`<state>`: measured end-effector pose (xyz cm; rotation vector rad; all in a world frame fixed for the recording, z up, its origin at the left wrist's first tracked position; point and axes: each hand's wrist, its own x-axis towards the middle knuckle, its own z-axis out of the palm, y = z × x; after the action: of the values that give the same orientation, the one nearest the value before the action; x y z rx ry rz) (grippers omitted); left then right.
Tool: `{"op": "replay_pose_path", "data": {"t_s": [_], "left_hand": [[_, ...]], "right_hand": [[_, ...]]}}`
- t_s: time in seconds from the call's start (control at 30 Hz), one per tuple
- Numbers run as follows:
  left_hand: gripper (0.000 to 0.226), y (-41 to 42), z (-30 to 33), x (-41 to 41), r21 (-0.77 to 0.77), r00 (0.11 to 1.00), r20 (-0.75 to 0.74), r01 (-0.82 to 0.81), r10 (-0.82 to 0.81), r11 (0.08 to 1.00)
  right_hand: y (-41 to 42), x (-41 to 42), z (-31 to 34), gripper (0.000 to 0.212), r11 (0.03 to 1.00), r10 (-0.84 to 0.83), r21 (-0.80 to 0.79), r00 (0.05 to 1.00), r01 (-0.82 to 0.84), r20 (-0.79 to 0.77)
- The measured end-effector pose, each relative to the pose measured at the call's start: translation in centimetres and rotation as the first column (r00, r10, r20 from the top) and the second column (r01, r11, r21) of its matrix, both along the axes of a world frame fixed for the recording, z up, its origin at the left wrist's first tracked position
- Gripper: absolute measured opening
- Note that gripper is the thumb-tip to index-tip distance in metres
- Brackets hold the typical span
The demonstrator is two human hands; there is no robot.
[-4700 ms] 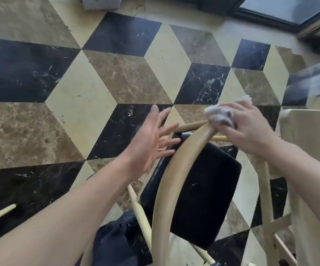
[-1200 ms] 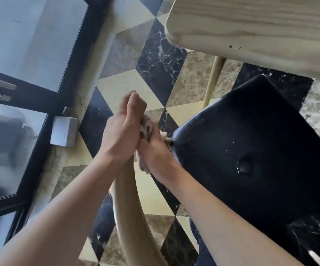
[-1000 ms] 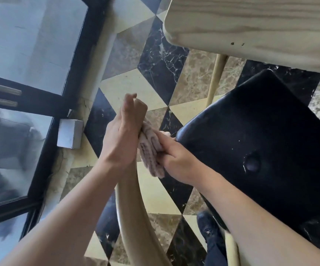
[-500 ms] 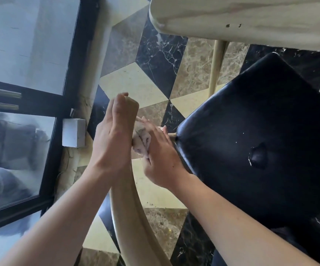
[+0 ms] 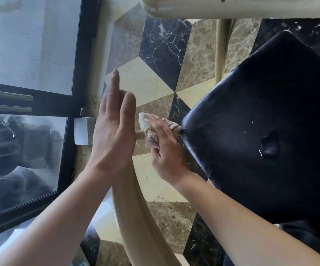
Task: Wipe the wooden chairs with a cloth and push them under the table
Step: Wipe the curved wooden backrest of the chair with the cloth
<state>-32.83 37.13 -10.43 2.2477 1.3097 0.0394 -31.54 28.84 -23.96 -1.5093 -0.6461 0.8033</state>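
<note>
I look straight down on a pale wooden chair with a curved back rail (image 5: 136, 217) and a black cushioned seat (image 5: 260, 131). My right hand (image 5: 164, 150) presses a pale crumpled cloth (image 5: 149, 131) around a thin wooden spindle beside the seat's corner. My left hand (image 5: 115, 127) stands flat and upright at the top end of the back rail, fingers straight and together, holding nothing. The pale wooden table (image 5: 241, 6) edge runs along the top, with the seat partly below it.
A table leg (image 5: 222, 48) stands between seat and tabletop. A dark-framed glass door (image 5: 30, 93) fills the left side, with a small white block (image 5: 83, 130) at its base. The floor is patterned marble in black, brown and cream.
The view swung from open floor to the chair by the glass door. In the last second my left hand opened flat off the rail while my right hand rubbed the cloth along the spindle.
</note>
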Motion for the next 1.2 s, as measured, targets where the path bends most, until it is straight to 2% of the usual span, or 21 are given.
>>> {"op": "replay_pose_path", "data": {"t_s": [0.13, 0.17, 0.27, 0.37, 0.43, 0.53, 0.67, 0.77, 0.83, 0.93, 1.0, 1.07, 1.13, 1.2], "left_hand": [[0.066, -0.5, 0.5, -0.2, 0.077, 0.977, -0.097, 0.198, -0.191, 0.977], [0.066, -0.6, 0.7, -0.3, 0.075, 0.965, -0.122, 0.244, -0.234, 0.967], [0.067, -0.4, 1.1, -0.5, 0.052, 0.916, -0.197, 0.365, -0.349, 0.929], [0.068, -0.2, 1.1, -0.7, 0.072, 0.873, -0.245, 0.451, -0.422, 0.890], [0.066, -0.2, 1.0, -0.7, 0.079, 0.875, -0.249, 0.447, -0.416, 0.891], [0.059, -0.1, 0.9, -0.8, 0.088, 0.882, -0.248, 0.433, -0.401, 0.897], [0.055, -0.1, 0.8, -1.0, 0.106, 0.884, -0.229, 0.439, -0.408, 0.892], [0.054, -0.1, 0.7, -1.0, 0.116, 0.885, -0.240, 0.434, -0.399, 0.893], [0.052, 0.0, 0.7, -1.0, 0.120, 0.888, -0.227, 0.433, -0.400, 0.893], [0.050, -0.2, 0.6, -1.0, 0.132, 0.887, -0.221, 0.440, -0.406, 0.888], [0.050, -0.3, 0.8, -0.9, 0.134, 0.891, -0.208, 0.435, -0.404, 0.890], [0.051, -0.2, 0.8, -0.9, 0.116, 0.893, -0.195, 0.432, -0.406, 0.894], [0.055, -0.2, 0.8, -0.9, 0.094, 0.900, -0.202, 0.409, -0.385, 0.907], [0.058, 0.2, 0.6, -1.2, 0.115, 0.896, -0.232, 0.412, -0.378, 0.904]], "right_hand": [[-0.5, -1.6, 3.3, 0.070, 0.978, 0.038, 0.208, 0.996, -0.021, -0.080], [-0.5, -2.0, 3.4, 0.071, 0.979, 0.034, 0.204, 0.997, -0.021, -0.063], [-0.1, -2.3, 1.2, 0.068, 0.996, -0.021, 0.093, 0.990, 0.008, 0.138], [0.3, -1.5, -2.7, 0.051, 1.000, 0.004, 0.010, 0.993, -0.005, 0.118], [0.4, -0.7, -6.3, 0.044, 0.997, 0.040, -0.065, 0.992, -0.032, 0.123], [0.6, -0.3, -10.1, 0.050, 0.982, 0.077, -0.178, 0.992, -0.058, 0.101], [0.9, -1.6, -8.6, 0.055, 0.981, -0.039, -0.193, 0.997, 0.027, -0.062], [-0.3, -2.7, -4.1, 0.060, 0.993, -0.079, -0.096, 0.980, 0.063, -0.182], [-0.6, -3.4, 0.0, 0.065, 0.995, -0.073, 0.051, 0.980, 0.084, -0.186], [-0.6, -4.3, 3.9, 0.061, 0.957, -0.064, 0.264, 0.978, 0.117, -0.199], [-0.7, -4.0, 3.4, 0.064, 0.950, -0.053, 0.297, 0.987, 0.097, -0.154], [-0.4, -3.4, 1.2, 0.069, 0.963, -0.108, 0.249, 0.994, 0.102, 0.011], [0.1, -2.6, -1.7, 0.062, 0.972, -0.155, 0.194, 0.980, 0.130, 0.123], [0.5, -1.4, -5.1, 0.053, 0.991, -0.118, 0.072, 0.986, 0.111, 0.114]]}}
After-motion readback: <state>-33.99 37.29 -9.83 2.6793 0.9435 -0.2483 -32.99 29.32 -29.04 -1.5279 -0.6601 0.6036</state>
